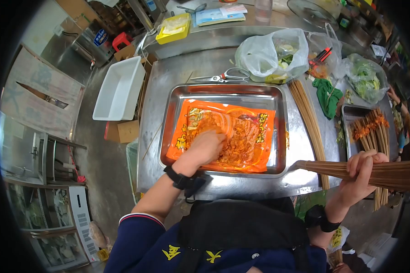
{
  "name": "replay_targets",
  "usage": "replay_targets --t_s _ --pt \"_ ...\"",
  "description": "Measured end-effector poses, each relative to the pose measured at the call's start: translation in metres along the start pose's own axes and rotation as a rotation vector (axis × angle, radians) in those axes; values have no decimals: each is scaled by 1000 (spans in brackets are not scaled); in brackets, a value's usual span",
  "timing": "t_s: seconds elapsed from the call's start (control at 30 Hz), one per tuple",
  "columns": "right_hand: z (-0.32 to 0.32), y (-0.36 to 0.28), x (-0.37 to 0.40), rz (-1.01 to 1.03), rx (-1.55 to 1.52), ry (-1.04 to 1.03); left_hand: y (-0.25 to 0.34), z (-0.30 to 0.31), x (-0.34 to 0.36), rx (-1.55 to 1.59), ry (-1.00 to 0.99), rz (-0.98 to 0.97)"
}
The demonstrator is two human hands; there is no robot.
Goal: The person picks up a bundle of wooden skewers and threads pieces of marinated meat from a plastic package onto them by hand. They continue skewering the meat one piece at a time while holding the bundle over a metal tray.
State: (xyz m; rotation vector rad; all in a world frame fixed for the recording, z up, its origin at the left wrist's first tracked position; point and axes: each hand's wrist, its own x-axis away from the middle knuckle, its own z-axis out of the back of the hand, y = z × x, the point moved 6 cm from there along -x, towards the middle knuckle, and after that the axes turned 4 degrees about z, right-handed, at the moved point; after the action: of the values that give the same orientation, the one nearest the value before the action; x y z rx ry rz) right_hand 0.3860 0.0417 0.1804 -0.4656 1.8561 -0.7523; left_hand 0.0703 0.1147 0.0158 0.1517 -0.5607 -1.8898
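Observation:
A metal tray (284,132) holds an orange printed food packet (180,123) with reddish, oily sliced meat (241,136) showing across its middle. My left hand (208,144) reaches over the packet's left half, its fingers stretched out and resting on the meat area. At the right, my right hand (362,177) is closed around a thick bundle of bamboo skewers (332,169), thin ends pointing left to the tray's lower right corner. Beside the tray, more bamboo skewers (307,132) lie lengthwise on the metal table (161,75).
Scissors (223,76) lie behind the tray. Plastic bags of greens (284,57) and a green cloth (327,96) are at the back right. Filled skewers (371,127) rest in a second tray (348,120). A white bin (118,91) stands left, a yellow basket (174,29) behind.

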Motion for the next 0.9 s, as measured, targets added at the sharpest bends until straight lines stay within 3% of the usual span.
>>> replay_targets --t_s 0.1,0.17,0.3,0.4,0.63,0.67,0.73,0.9 --pt "6 0 1 -6 -1 27 -5 9 16 -73 -51 119" --pt "5 0 0 -9 2 21 12 28 19 -113 293 -10" --pt "-5 -2 0 3 21 -1 39 5 -11 17 379 -148" --pt "-9 -5 4 6 43 -3 39 -29 -22 34 12 -24" --pt "-16 -13 12 39 104 -1 53 -33 10 -87 -191 -247" --pt "-17 -14 12 41 108 0 48 -31 12 -87 -191 -252" --pt "-24 -14 13 35 119 -59 46 -12 19 -296 73 -456" --pt "-22 -13 16 54 133 -27 14 8 19 -398 65 -257"
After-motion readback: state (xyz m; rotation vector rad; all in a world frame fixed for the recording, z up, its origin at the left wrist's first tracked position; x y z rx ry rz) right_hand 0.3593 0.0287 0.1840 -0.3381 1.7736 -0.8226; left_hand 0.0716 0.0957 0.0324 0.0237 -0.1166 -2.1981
